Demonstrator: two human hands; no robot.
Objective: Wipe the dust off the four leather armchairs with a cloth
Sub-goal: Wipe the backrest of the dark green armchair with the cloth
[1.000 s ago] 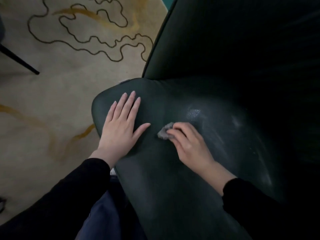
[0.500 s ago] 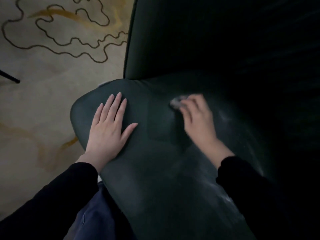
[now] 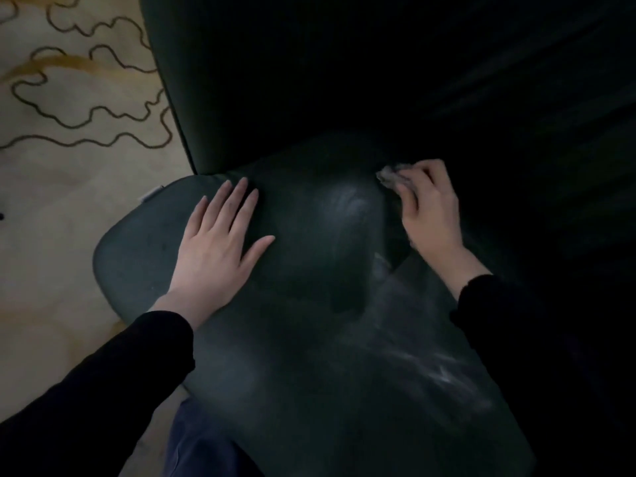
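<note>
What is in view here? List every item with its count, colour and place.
armchair: one, dark green leather, centre and right; its seat faces the camera
dust smears: several, whitish, seat centre and lower right
cloth: one, grey, rear of the seat, right of centre
tag: one, white, seat's left edge
carpet: one, beige with dark wavy lines and yellow streaks, left
trousers: dark blue, bottom centre
sleeves: two, black, bottom left and right
left grip: one bare hand, fingers straight, flat on the seat's left part
right grip: one bare hand, fingers curled on the cloth
</note>
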